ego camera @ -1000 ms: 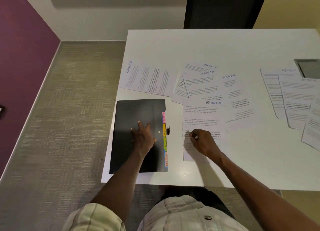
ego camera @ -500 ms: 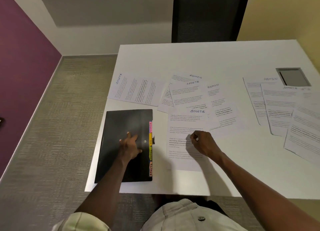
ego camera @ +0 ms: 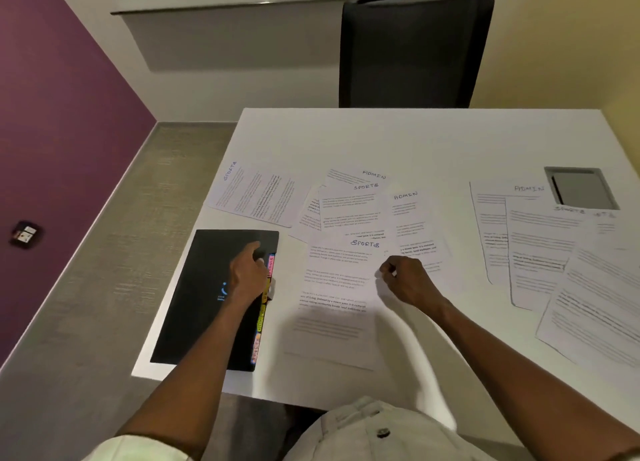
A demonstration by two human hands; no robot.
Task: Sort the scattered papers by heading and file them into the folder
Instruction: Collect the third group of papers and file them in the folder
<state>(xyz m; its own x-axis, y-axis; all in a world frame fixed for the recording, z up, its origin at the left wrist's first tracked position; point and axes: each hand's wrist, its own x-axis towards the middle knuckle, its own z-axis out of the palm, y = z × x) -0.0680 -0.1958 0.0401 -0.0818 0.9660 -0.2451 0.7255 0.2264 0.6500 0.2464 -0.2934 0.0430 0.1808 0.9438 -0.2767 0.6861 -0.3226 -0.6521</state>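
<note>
Right hand point(ego camera: 407, 280) pinches the right edge of the nearest SPORTS sheet point(ego camera: 341, 287), probably to lift it for filing. Left hand point(ego camera: 251, 273) rests on the black folder point(ego camera: 204, 294), fingers loosely bent at the coloured tabs point(ego camera: 265, 305), holding nothing, likely steadying it. Sheet lies just right of folder; other papers point(ego camera: 540, 246) scattered beyond.

Left hand point(ego camera: 250, 275) rests on the black folder point(ego camera: 207, 298); right hand point(ego camera: 405, 279) seemingly pinches a SPORTS sheet point(ego camera: 337, 287).
</note>
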